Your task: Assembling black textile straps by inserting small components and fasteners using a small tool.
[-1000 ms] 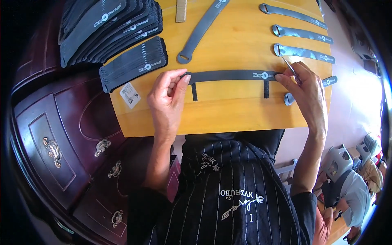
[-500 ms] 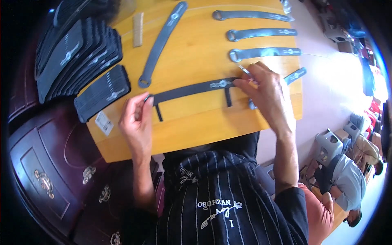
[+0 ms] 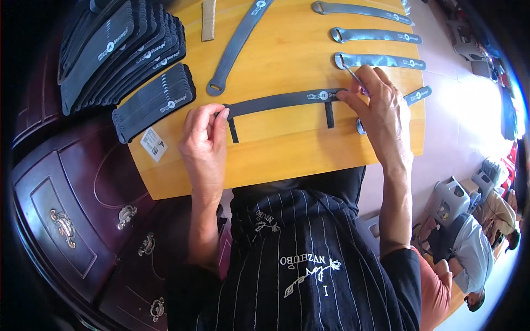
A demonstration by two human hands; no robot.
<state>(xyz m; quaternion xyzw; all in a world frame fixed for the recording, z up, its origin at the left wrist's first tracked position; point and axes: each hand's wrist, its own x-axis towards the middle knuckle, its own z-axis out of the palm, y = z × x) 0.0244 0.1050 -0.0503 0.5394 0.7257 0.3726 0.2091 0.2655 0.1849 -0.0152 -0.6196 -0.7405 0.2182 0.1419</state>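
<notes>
A dark grey hook-and-loop strap [image 3: 281, 102] with a white print stretches between my two hands, just over the table. My left hand [image 3: 205, 140] is closed, thumb and fingertips pinching the strap's left end. My right hand [image 3: 383, 118] pinches its right end. That same hand also holds a thin, metal-tipped tool [image 3: 353, 75] with a purplish part; its exact kind is mostly hidden by the fingers. Two short black strips [image 3: 330, 116] stick out below the strap, one near each end. Partly behind my right hand lies another grey strap [image 3: 418, 95].
Several slotted straps [image 3: 381, 60] lie at the far right of the wooden table [image 3: 287, 149], and a long one [image 3: 237, 49] lies slanted at the far middle. Stacked straps [image 3: 157, 102] sit at left beside a white label [image 3: 153, 144]. Dark drawers [image 3: 63, 223] stand left; people [image 3: 469, 248] sit at right.
The whole view has shifted, so table and hands appear farther right and higher. Both hands keep their hold on the strap, with little change relative to the table.
</notes>
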